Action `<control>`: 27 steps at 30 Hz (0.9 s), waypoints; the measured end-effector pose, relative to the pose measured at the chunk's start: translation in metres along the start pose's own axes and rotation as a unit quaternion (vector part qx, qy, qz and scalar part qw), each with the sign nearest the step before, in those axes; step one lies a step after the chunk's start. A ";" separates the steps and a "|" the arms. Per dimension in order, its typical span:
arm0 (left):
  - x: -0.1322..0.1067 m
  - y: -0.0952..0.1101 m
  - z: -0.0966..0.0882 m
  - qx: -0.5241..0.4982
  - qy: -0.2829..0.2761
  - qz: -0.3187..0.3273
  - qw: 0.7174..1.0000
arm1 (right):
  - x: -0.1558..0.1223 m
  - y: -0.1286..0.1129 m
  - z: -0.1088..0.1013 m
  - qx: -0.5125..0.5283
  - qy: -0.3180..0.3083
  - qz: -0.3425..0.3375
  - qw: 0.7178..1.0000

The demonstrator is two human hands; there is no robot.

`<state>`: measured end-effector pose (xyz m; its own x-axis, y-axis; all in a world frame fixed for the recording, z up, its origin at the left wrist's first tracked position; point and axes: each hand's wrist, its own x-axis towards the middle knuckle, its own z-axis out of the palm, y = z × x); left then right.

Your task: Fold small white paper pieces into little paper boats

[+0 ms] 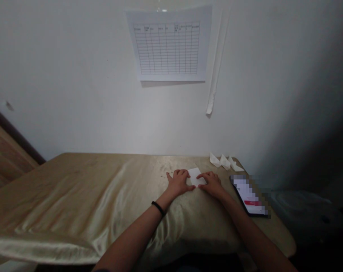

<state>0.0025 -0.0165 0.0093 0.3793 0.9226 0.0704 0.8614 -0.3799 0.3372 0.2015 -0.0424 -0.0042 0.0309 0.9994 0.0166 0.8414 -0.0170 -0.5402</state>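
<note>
A small square of white paper lies near the right part of the cloth-covered table. At its left edge my left hand grips the paper between curved fingers and thumb, a black band around that wrist. My right hand holds the opposite edge, its index finger and thumb on the paper. Both hands rest low against the cloth. Beyond my right hand, small folded white paper shapes that look like boats stand in a row by the table's back right corner.
A phone with a lit, partly blurred screen lies right of my right forearm. The shiny beige tablecloth is wrinkled on the left. The wall behind carries a printed table sheet and a hanging white strip.
</note>
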 end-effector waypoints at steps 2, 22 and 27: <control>0.000 0.000 0.001 -0.004 0.003 0.002 1.000 | 0.001 0.003 -0.001 0.005 -0.005 -0.003 1.000; -0.007 -0.002 0.005 0.011 0.015 0.031 0.999 | 0.008 0.037 -0.004 0.041 0.062 -0.106 0.992; -0.009 0.001 0.006 0.025 0.025 0.025 0.999 | 0.003 0.030 0.001 -0.009 0.063 -0.089 0.994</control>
<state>0.0021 -0.0253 0.0035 0.4067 0.9038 0.1335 0.8580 -0.4281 0.2838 0.2263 -0.0400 -0.0208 -0.0526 0.9748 0.2167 0.8492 0.1579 -0.5039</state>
